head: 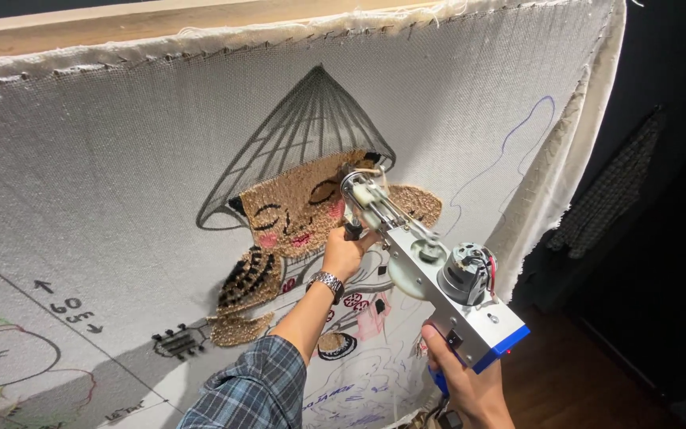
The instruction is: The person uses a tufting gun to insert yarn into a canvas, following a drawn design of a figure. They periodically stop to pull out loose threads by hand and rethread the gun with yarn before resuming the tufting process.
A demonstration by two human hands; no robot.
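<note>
**Tufting gun pressed to the cloth**

We hold the tufting gun [426, 266] with its needle end against the stretched backing cloth [105, 159], at the upper right edge of the tan tufted face [299, 206] under the drawn conical hat [311, 119]. Our left hand [344, 253], wristwatch [327, 281] showing, has its fingers clenched around the front handle. Our right hand [466, 381] grasps the blue rear grip from below. To fill well, we judge we should keep the gun square to the cloth, press steadily and follow the drawn line. The wooden frame [121, 24] runs along the top.
</note>
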